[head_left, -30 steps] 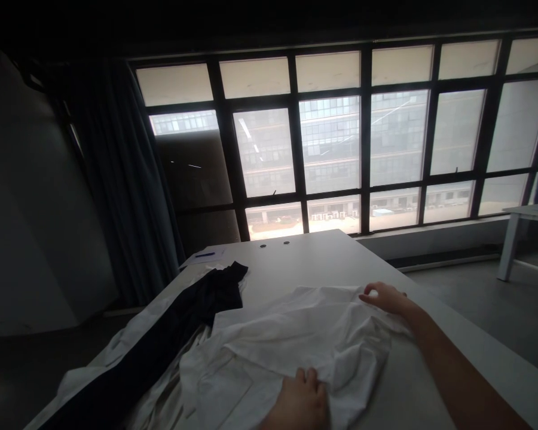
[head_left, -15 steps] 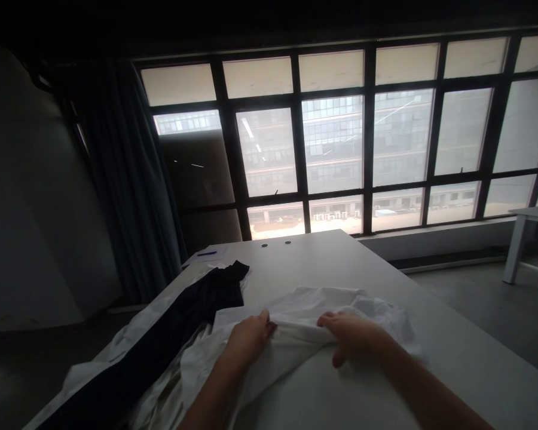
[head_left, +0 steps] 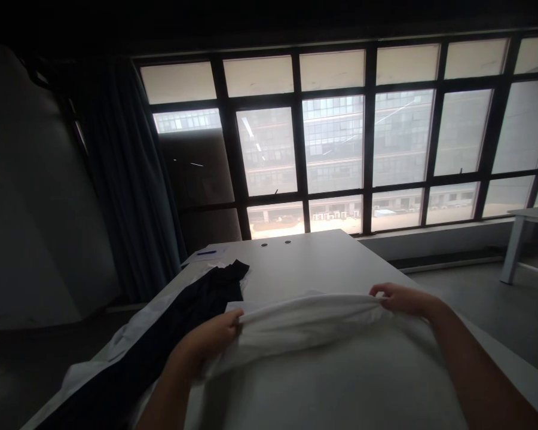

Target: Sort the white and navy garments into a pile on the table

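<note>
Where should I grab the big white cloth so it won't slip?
Best take the white cloth at both ends of its raised edge, from above, as the left hand and right hand do: that edge looks stretched taut between them, so it should pinch easily.

Left hand point(head_left: 208, 341) and right hand point(head_left: 406, 300) pinch, well apart.

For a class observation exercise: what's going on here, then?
A person is lifting a white cloth by its edge, gripping it with the left hand and the right hand. It spreads over a white table, and a black garment lies to the person's left.
</note>
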A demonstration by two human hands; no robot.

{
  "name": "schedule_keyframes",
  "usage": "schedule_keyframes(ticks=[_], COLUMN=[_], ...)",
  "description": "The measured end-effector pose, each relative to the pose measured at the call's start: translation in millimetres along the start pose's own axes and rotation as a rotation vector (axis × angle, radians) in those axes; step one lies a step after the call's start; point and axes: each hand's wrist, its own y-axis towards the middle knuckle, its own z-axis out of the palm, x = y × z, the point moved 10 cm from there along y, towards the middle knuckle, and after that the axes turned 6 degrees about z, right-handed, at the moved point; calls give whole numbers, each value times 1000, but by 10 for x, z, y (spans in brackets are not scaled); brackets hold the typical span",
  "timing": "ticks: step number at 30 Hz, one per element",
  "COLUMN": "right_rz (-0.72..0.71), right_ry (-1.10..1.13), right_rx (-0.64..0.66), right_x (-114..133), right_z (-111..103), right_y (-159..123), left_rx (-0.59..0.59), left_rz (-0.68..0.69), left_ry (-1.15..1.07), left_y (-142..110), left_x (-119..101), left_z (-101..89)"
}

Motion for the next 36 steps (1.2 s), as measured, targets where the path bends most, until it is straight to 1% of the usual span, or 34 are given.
schedule_keyframes(ticks=[3, 4, 5, 6, 8, 9, 10, 11, 12, 13, 15, 16, 18, 19, 20, 21, 23, 26, 28, 30, 32, 34, 36], right_rz=[-61, -85, -100, -90, -15, 31, 66, 77, 62, 29, -42, -75, -120, -128, -125, -121, -120, -151, -148, -148, -160, -181, -145], right_ry=[293, 330, 307, 235, 40, -45, -104, -135, -143, -137, -133, -142, -195, -240, -289, -332, -377, -403, -419, -416, -395, -366, -361], right_rx=[72, 68, 45, 0, -137, -201, -250, -278, -279, -255, -169, -111, -3, 29, 53, 68, 100, 192, 224, 217, 185, 136, 119], right_x=[2, 2, -8, -40, -130, -158, -158, -121, -45, 60, 309, 438, 663, 748, 809, 857, 928, 1019, 1061, 1104, 1128, 1094, 919], right_z=[-155, -206, -251, -294, -380, -406, -408, -378, -305, -192, 118, 308, 691, 852, 989, 1099, 1263, 1503, 1655, 1770, 1815, 1759, 1644], right_y=[-235, -280, -298, -286, -201, -145, -89, -33, 21, 72, 148, 172, 197, 201, 203, 199, 176, 99, 56, 26, 0, -29, -49], left_rx=[0, -28, -81, -160, -363, -443, -481, -469, -408, -306, -56, 74, 258, 281, 277, 256, 170, 44, 2, -15, -15, 15, 57], left_rz=[5, -6, -26, -48, -82, -80, -62, -26, 25, 79, 163, 168, 182, 186, 162, 138, 102, 95, 88, 86, 94, 85, 64], left_ry=[-108, -119, -97, -35, 156, 245, 303, 317, 292, 244, 158, 143, 172, 204, 233, 254, 280, 314, 358, 395, 402, 402, 401], left_y=[-157, -184, -194, -192, -174, -154, -114, -49, 32, 117, 248, 291, 353, 393, 438, 482, 558, 623, 642, 637, 602, 536, 448], left_x=[88, 129, 175, 213, 214, 163, 90, 3, -95, -194, -377, -420, -456, -446, -397, -343, -252, -226, -253, -300, -350, -372, -382], left_z=[-231, -309, -396, -495, -682, -721, -696, -602, -442, -221, 328, 626, 1147, 1322, 1443, 1518, 1525, 1351, 1228, 1139, 1088, 1071, 1073])
